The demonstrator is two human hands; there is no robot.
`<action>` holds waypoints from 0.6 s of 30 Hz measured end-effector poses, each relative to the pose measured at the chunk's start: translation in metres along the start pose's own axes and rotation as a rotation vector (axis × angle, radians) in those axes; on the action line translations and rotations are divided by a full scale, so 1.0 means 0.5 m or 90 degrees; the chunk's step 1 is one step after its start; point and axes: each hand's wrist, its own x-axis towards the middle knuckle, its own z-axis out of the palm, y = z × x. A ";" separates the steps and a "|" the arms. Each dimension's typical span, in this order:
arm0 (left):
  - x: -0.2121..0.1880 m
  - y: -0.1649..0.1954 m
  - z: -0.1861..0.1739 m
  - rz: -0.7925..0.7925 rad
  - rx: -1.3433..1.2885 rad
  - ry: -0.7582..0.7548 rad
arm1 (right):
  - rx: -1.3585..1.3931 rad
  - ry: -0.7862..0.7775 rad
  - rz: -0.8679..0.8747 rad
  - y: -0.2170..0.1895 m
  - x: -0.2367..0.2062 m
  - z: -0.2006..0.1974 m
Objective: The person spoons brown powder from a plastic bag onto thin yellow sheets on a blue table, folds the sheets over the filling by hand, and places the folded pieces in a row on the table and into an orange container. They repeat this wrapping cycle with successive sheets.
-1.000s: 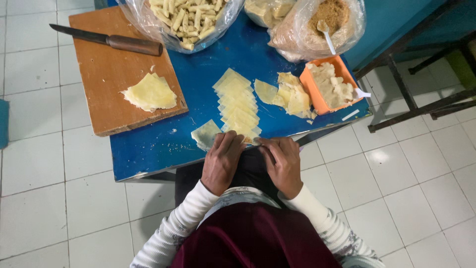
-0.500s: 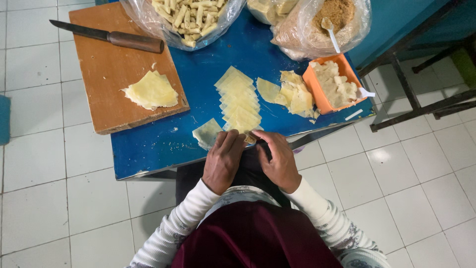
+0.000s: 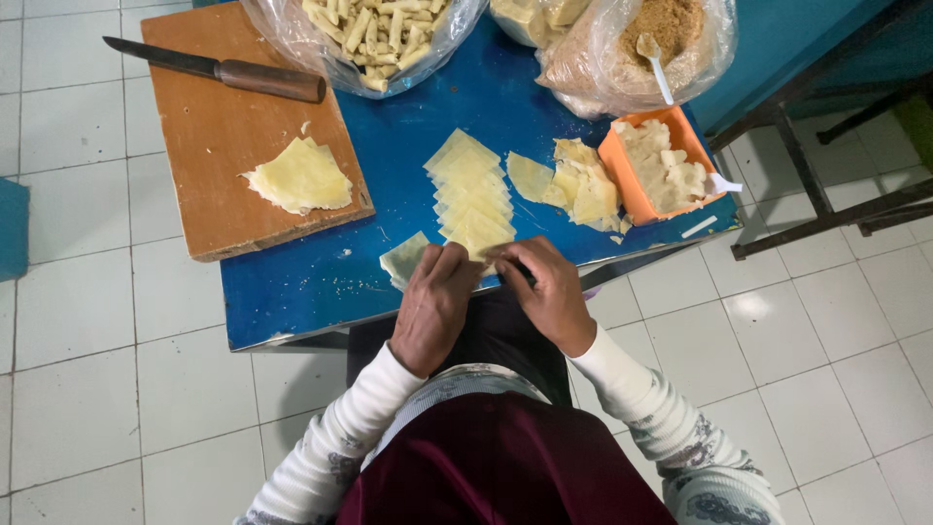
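I see a pale square pastry wrapper (image 3: 406,259) lying at the near edge of the blue table (image 3: 292,292), partly under my left hand (image 3: 434,306), whose fingers curl down onto it. My right hand (image 3: 546,292) sits just beside, fingers bent and pinching at the same wrapper's edge. Just beyond both hands runs a row of overlapping yellow wrappers (image 3: 471,190); further left stands a wooden cutting board (image 3: 219,136).

Knife (image 3: 219,70) on board (image 3: 209,185) (wooden)
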 end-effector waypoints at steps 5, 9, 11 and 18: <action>0.022 -0.026 0.008 -0.027 -0.028 -0.029 | -0.041 0.027 -0.050 -0.006 0.009 0.005; 0.028 -0.030 0.015 -0.026 -0.041 -0.028 | -0.059 0.023 -0.051 -0.012 0.009 0.005; 0.029 -0.028 0.016 -0.049 -0.057 -0.030 | -0.091 0.020 -0.072 -0.019 0.004 0.001; 0.026 -0.030 -0.022 -0.099 -0.185 -0.081 | -0.185 -0.019 -0.175 -0.036 0.001 -0.015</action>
